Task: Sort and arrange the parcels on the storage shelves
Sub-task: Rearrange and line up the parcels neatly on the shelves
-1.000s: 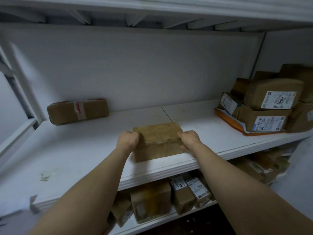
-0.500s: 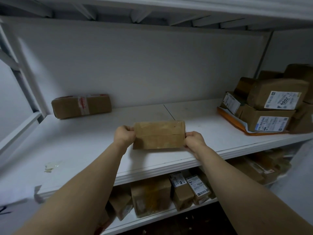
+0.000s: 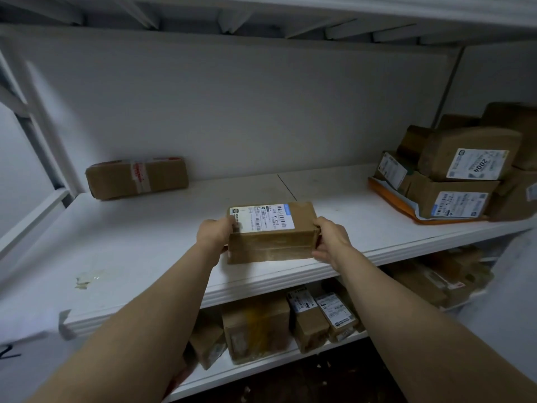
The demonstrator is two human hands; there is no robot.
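Left grip (image 3: pixel 213 232) and right grip (image 3: pixel 331 239) are clasping the brown cardboard parcel's (image 3: pixel 273 245) ends, holding its white label (image 3: pixel 263 219) upward, probably for reading.

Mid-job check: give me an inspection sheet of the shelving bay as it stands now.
Surface: white middle shelf, with a flaky residue patch at front left.
Job's things: labelled parcel, label up, near the front edge; taped parcel at back left by the wall; parcel stack at right on an orange mailer; lower-shelf parcels below.
Clutter: nothing seen.
Grippers: left hand and right hand grip the labelled parcel's ends.
Cables: nothing seen.
Surroundings: white back panel; upper shelf, ribbed underside overhead.
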